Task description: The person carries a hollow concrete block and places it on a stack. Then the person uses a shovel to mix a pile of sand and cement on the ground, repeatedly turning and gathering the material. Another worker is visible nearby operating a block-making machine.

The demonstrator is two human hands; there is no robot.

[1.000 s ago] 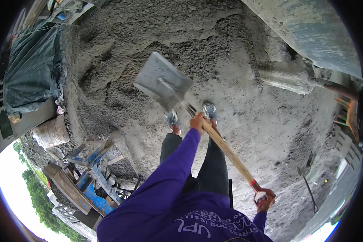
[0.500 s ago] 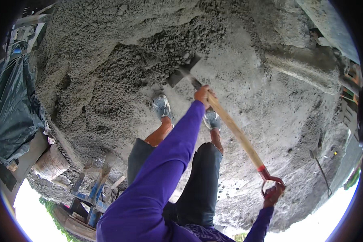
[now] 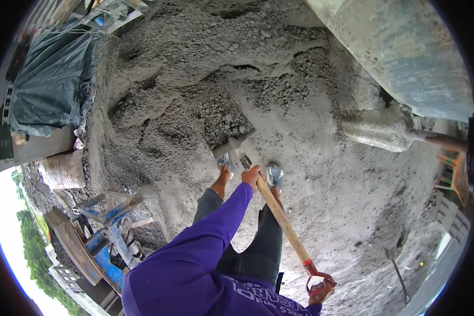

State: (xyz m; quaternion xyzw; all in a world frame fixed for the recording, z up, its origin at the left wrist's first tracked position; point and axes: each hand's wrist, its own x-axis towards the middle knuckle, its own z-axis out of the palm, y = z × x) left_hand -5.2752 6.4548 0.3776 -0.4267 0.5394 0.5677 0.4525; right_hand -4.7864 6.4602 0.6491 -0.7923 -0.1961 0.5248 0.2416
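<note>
I hold a shovel (image 3: 283, 218) with a wooden shaft, a red D-shaped grip and a flat metal blade. My left hand (image 3: 253, 177) is wrapped round the lower shaft, just above the metal socket. At the top end my right hand (image 3: 321, 290) is closed on the red grip. The blade carries a heap of grey gravel mix (image 3: 224, 124) with several larger stones on it. It hangs in front of my feet, partly covering my left shoe. Behind the blade rises a broad grey pile of sand and gravel (image 3: 168, 79).
A large grey drum-like metal body (image 3: 400, 58) slants in at the upper right, near a rough concrete-coated cylinder (image 3: 376, 129). At left are a dark tarp (image 3: 52, 84), a sack (image 3: 63, 169) and a blue metal-and-wood frame (image 3: 108, 226). A thin-handled tool (image 3: 397, 274) lies at lower right.
The blade has come up out of the pile's edge and now bears gravel. Both hands have moved down and left in the picture with the shovel. The view has turned, showing more of the grey drum.
</note>
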